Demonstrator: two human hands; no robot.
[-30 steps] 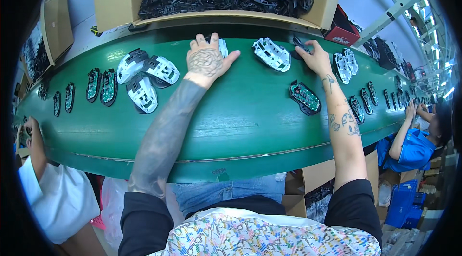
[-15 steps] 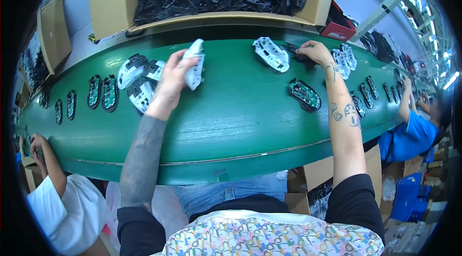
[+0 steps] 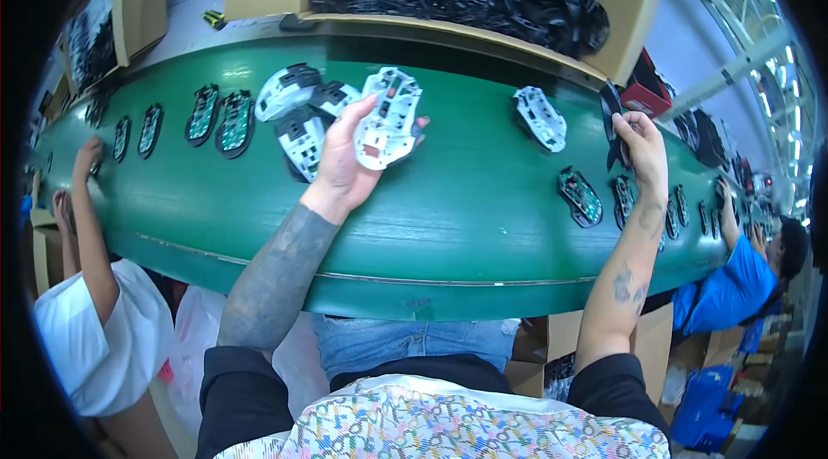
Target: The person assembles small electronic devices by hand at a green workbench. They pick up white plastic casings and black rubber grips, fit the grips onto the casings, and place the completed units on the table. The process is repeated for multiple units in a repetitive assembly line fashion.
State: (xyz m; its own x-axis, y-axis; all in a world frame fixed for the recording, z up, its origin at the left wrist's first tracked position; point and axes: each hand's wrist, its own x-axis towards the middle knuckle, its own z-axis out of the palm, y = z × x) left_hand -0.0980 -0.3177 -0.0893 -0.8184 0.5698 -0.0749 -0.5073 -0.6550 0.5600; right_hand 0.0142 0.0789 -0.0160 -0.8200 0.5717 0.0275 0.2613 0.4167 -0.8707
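Observation:
My left hand (image 3: 345, 153) holds a white computer mouse shell (image 3: 388, 118), its ribbed inner side turned up and fingers around its right edge. Just left of that hand lie several white-and-black mouse shells (image 3: 289, 92) in a cluster. Over at the right, my right hand (image 3: 640, 144) pinches a thin black plastic mouse part (image 3: 613, 118), held upright above the green belt (image 3: 431, 217). Another white mouse shell (image 3: 542, 120) rests between my hands. Below it sits a black mouse base with a green circuit board (image 3: 580, 198).
Mouse bases with green boards (image 3: 235, 122) line the belt on both sides. A cardboard box (image 3: 483, 40) of black plastic parts stands along the far edge, beside a red box (image 3: 647, 88). Co-workers sit at left (image 3: 103, 330) and right (image 3: 729, 278).
My left hand has turned the white shell from edge-on to inner side up. My right hand has lifted the black part off the belt. The view has shifted, moving the scene rightward.

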